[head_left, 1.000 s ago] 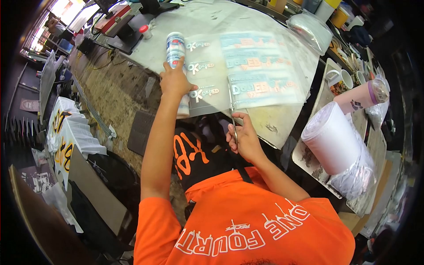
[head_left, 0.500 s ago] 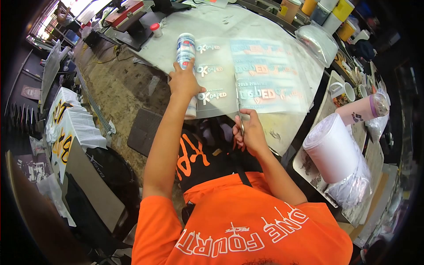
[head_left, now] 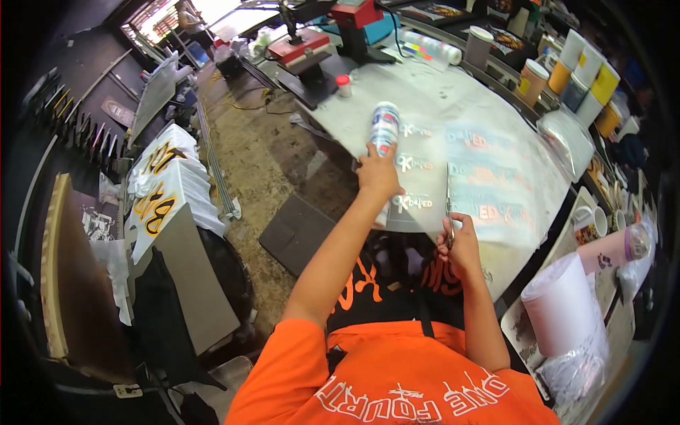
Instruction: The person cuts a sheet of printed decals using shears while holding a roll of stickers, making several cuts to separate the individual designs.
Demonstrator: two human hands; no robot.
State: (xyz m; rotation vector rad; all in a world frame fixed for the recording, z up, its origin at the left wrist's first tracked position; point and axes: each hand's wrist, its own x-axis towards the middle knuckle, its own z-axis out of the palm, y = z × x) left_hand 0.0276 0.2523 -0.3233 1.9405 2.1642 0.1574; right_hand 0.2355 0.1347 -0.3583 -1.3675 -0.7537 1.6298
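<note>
My left hand (head_left: 380, 173) is wrapped over a roll of printed transparent film (head_left: 384, 127), near its lower half. From the roll a flat sheet of film (head_left: 416, 185) with rows of white and coloured lettering spreads to the right over the table. My right hand (head_left: 462, 246) grips a pair of scissors (head_left: 449, 195) at the sheet's near edge. Their blades point away from me and lie along the gap between the white-lettered column and the blue and red prints. The finger loops are partly hidden by my fingers.
A light-topped table (head_left: 432, 85) carries the sheet. Behind stand a red-lidded jar (head_left: 343, 85) and a red heat press (head_left: 301, 49). Ink tubs (head_left: 533, 78) line the right back. A white roll (head_left: 563, 304) and mugs (head_left: 589, 223) sit at right. A person (head_left: 190, 21) is far off.
My view has shifted, so the table, film and both hands appear farther right and lower. Both hands keep their holds on the roll and scissors.
</note>
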